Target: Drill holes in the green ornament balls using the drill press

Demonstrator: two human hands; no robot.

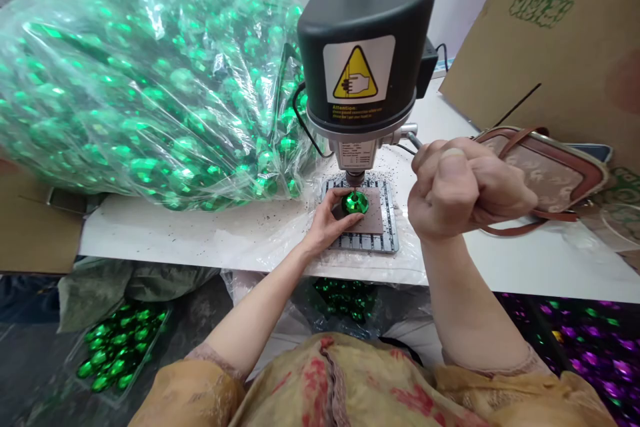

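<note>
My left hand grips a shiny green faceted ball between thumb and fingers. The ball rests on a small brown board on the slotted metal base of a bench drill press. Directly above it is the drill chuck, and the bit comes down at the ball's top. Raised to the right of the machine, my right hand is closed in a fist around the drill press lever. The lever's end is hidden inside the fist.
A large clear bag of green balls fills the left of the white table. On the right lie a handbag and a cardboard box. Below the table edge are a tub of green balls and purple balls. Dark shavings surround the base.
</note>
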